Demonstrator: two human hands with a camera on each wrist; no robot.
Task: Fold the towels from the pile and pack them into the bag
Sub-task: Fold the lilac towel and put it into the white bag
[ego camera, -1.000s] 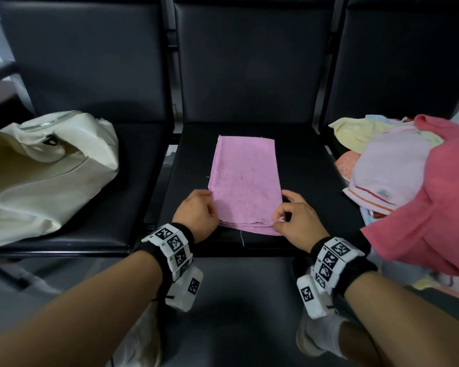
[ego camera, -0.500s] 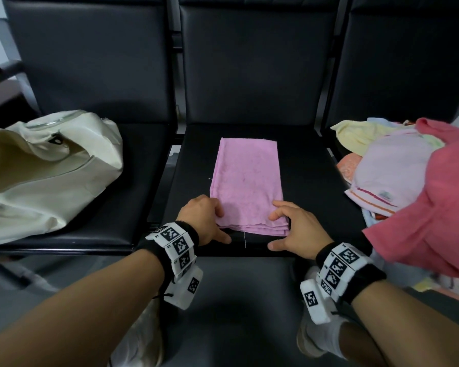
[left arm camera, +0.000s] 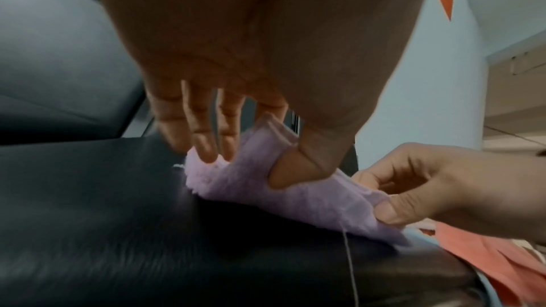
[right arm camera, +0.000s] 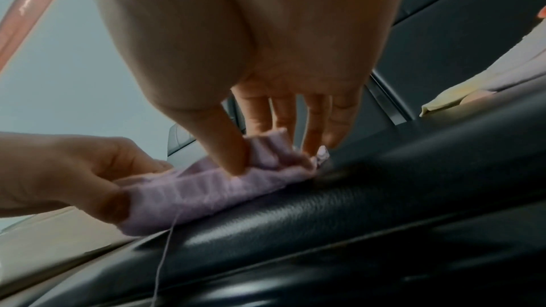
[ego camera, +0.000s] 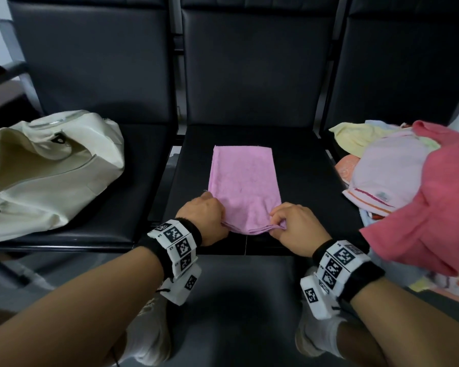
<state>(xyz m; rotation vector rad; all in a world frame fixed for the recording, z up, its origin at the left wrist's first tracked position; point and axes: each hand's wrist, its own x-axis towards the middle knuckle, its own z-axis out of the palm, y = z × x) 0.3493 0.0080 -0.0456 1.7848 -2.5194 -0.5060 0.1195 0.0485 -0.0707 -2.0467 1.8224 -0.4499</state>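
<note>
A pink towel (ego camera: 244, 181), folded into a long strip, lies on the middle black seat (ego camera: 302, 165). My left hand (ego camera: 206, 217) pinches its near left corner between thumb and fingers. My right hand (ego camera: 293, 225) pinches the near right corner. The near edge is lifted slightly off the seat. From the left wrist, the thumb presses into the towel (left arm camera: 295, 190) and the right hand (left arm camera: 428, 186) shows beside it. The right wrist view has the towel (right arm camera: 212, 186) bunched under my fingers. An open cream bag (ego camera: 45, 170) sits on the left seat. The towel pile (ego camera: 414, 186) lies on the right seat.
A large red towel (ego camera: 440, 207) hangs over the pile's near side, with yellow and pale pink towels under it. A loose thread (left arm camera: 350, 263) dangles from the pink towel over the seat's front edge. Seat backs stand behind. My feet are on the floor below.
Both hands went from resting flat beside the towel's near end to pinching its near corners. The near edge has lifted and bunched slightly.
</note>
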